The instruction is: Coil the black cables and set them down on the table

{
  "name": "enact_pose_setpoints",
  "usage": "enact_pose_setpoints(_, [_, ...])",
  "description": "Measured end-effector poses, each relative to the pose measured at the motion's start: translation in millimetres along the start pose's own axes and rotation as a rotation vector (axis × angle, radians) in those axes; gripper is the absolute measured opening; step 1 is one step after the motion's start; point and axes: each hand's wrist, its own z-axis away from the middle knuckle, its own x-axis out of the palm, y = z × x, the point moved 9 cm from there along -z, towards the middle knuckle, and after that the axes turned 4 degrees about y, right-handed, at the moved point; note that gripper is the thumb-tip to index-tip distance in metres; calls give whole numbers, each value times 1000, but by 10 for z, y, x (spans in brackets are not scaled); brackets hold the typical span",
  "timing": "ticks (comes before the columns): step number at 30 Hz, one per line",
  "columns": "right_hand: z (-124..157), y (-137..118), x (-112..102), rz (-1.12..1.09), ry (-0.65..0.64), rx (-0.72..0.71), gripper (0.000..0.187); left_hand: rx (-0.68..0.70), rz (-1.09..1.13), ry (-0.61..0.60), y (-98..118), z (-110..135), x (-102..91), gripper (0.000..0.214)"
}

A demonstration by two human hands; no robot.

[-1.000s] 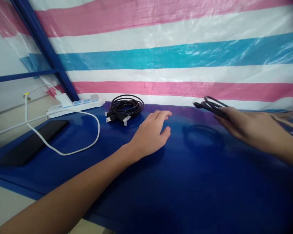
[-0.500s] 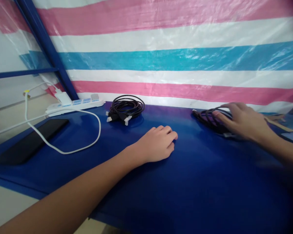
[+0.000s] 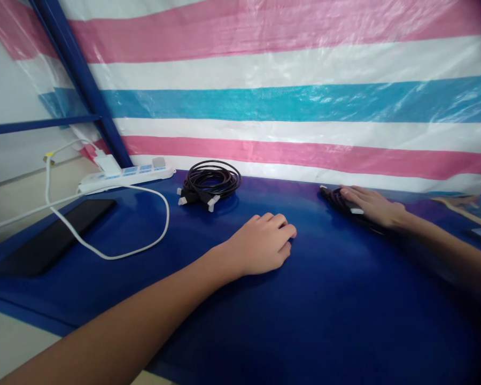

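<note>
Two black cable coils (image 3: 224,188) sit apart on the blue tabletop (image 3: 304,310), both toward its back edge. The one I can see whole lies on the left, wound in loose round loops that stack a little unevenly, its dark plugs gathered at the front left and tipped with pale, whitish ends. The other cable (image 3: 333,198), on the right, lies low and flattened under the person's right hand (image 3: 379,207), so much of it is hidden; one pale plug end points out by the thumb, another at the far left.

Booth-like workspace: striped sheeting (image 3: 280,101), blue frame (image 3: 79,77).
</note>
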Motion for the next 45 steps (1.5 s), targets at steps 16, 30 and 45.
enact_pose_setpoints(16, [1014,-1402,-1128,-283,384,-538,39,-354,-170,458,-939,286,-1045,26])
enact_pose_setpoints(30, [1155,-1692,-578,-359,29,-772,33,-453,-61,280,-1705,643,-1068,43])
enact_pose_setpoints(45, [1128,-1641,-637,-573,-88,-604,31,-467,635,564,-867,367,-996,21])
